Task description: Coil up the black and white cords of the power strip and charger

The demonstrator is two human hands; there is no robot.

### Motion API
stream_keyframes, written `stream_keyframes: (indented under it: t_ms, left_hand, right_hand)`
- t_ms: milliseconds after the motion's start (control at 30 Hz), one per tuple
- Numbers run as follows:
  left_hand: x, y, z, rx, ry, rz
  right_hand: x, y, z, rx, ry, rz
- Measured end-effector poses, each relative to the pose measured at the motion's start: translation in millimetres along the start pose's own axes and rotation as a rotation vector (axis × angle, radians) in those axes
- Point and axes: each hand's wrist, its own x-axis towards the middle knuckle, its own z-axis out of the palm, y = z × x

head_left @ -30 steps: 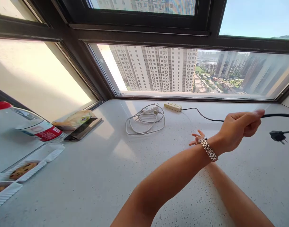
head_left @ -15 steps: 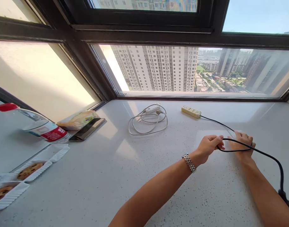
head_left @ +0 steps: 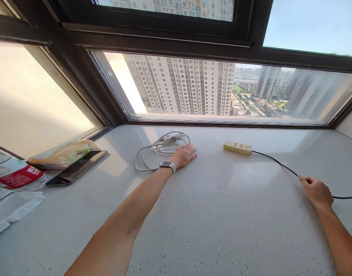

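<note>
One coiled white cable lies on the surface under the flat, spread left hand. The right hand pinches one black cord leading to one power strip. One phone lies at the left.

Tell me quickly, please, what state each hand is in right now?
Left hand: open, flat on the white cable.
Right hand: closed on the black cord.

The speckled stone-like surface looks smooth and faintly glossy, the wristwatch band shiny metal, the power strip matt cream plastic, its black cable smooth and rubbery.
</note>
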Motion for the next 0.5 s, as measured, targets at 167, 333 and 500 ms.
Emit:
stream_keyframes:
  t_ms: [167, 333, 500]
  left_hand:
    - [21.1, -38.3, 0.5, 0.036, 0.065, -0.130]
    - [16.4, -52.5, -5.6, 0.075, 0.193, -0.215]
    - [-14.8, -18.8, -2.3, 0.087, 0.316, -0.099]
  right_hand:
    - [-6.8, -12.4, 8.7, 0.033, 0.015, -0.153]
    - [-14.4, -17.3, 14.7, 0.086, 0.079, -0.262]
    - [-31.9, -29.0, 22.5, 0.135, 0.218, -0.438]
